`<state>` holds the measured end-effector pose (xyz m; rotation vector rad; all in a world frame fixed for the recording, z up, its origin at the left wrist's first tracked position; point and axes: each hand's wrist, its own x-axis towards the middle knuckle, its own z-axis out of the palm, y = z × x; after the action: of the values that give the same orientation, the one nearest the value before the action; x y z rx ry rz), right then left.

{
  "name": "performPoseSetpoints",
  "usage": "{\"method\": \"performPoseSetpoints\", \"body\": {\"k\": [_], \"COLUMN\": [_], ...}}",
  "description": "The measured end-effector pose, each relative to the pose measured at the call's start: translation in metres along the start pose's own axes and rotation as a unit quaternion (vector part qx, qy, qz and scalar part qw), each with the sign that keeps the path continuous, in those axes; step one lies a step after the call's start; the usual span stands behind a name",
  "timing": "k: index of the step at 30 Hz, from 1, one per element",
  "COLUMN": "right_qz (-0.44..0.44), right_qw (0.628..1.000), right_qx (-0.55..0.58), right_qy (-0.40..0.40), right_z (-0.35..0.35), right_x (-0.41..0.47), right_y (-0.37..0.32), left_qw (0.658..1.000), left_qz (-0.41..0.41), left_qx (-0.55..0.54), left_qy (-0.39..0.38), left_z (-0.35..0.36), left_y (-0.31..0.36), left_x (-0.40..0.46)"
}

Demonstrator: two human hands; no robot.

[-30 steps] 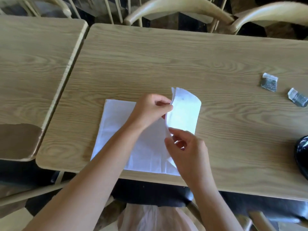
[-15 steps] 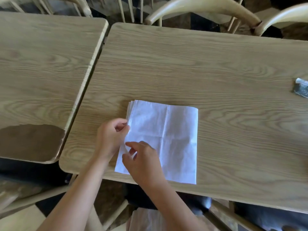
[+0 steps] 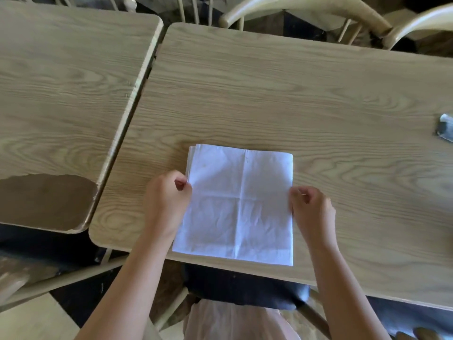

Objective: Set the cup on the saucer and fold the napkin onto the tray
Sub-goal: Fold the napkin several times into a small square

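Observation:
A white paper napkin (image 3: 240,202) lies folded flat near the front edge of the wooden table (image 3: 294,94), with crease lines crossing its middle. My left hand (image 3: 166,204) pinches the napkin's left edge between thumb and fingers. My right hand (image 3: 312,209) pinches the right edge at about the same height. No cup, saucer or tray is in view.
A second wooden table (image 3: 61,82) with a chipped corner stands to the left, separated by a narrow gap. A small silvery packet (image 3: 445,128) lies at the right edge of the frame. Pale chair backs (image 3: 306,6) line the far side.
The raised right flap of the napkin has been laid over to the left, leaving a flat folded square. My right hand has moved from the left edge to the right edge.

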<state>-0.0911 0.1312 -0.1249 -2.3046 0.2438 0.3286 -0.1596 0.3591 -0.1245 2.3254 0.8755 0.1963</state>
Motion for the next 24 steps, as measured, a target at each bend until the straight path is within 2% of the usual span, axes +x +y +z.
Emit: {"method": "performPoseSetpoints", "body": {"k": [3,7,11,15,17,19,21,22,24], "right_qz": [0.031,0.047,0.060,0.085,0.076,0.028,-0.081,-0.147,-0.236], "right_qw": [0.999,0.996,0.995,0.993,0.991,0.981,0.959,0.947,0.929], "right_qx": [0.033,0.064,0.035,-0.016,-0.044,-0.110,-0.187,-0.218,-0.263], "right_qy": [-0.009,0.029,0.074,0.085,0.100,0.157,0.195,0.184,0.106], "right_z": [-0.003,-0.031,-0.074,-0.106,-0.110,-0.106,-0.093,-0.083,-0.065], "right_x": [0.008,0.020,0.028,0.031,0.028,0.025,0.021,0.021,0.024], "right_y": [0.003,0.024,0.059,0.081,0.085,0.086,0.081,0.074,0.063], "left_qw": [1.000,0.998,0.995,0.993,0.993,0.988,0.967,0.952,0.922], "left_qz": [0.000,0.030,0.070,0.081,0.100,0.149,0.236,0.282,0.350], "left_qx": [-0.006,-0.037,-0.028,-0.020,-0.001,0.042,0.090,0.114,0.159], "left_qy": [-0.004,-0.037,-0.059,-0.084,-0.062,-0.005,0.030,0.018,-0.043], "left_z": [0.002,0.022,0.057,0.081,0.084,0.084,0.090,0.094,0.113], "left_y": [0.006,0.026,0.055,0.076,0.079,0.080,0.087,0.093,0.108], "left_x": [-0.005,-0.022,-0.041,-0.060,-0.065,-0.067,-0.068,-0.067,-0.067]}}
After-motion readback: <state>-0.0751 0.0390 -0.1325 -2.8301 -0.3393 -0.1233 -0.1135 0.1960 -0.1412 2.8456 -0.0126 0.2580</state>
